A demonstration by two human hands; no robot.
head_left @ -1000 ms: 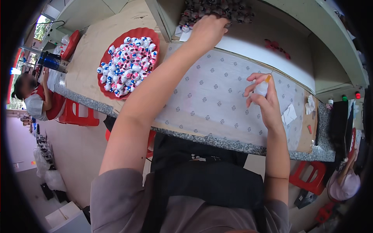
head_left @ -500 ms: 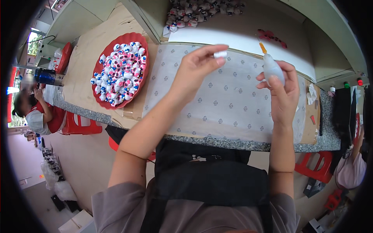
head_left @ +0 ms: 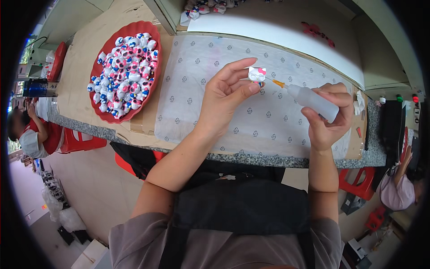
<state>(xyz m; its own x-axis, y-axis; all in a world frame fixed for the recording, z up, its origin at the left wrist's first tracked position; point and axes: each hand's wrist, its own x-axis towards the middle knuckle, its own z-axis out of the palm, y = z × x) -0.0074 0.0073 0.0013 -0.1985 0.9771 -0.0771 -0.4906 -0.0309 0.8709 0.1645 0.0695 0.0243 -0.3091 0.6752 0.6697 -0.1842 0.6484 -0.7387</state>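
Swung down since the earlier frame, the squeeze bottle (head_left: 316, 102) lies nearer to level, its long axis running from lower right to upper left, with the thin needle (head_left: 269, 79) beyond its orange nozzle (head_left: 278, 84) aimed at the small white cat figure (head_left: 256, 75). That figure, now showing its face, sits between the two hands above the patterned sheet (head_left: 188, 89), just left of the needle; whether tip and head touch, I cannot tell. The left hand (head_left: 221, 92) is the nearer one: its thumb and fingertips close on the figure from the left, pinching it head uppermost. The right hand (head_left: 333, 131) curls around the rear of the bottle, thumb on the near side and fingers over the far side, apart from the figure. Farther left, the red bowl (head_left: 142, 26) holds a heap of similar figures (head_left: 125, 71); beyond the sheet, more figures (head_left: 194, 12) and pink pieces (head_left: 310, 28) rest on the shelf (head_left: 251, 28).
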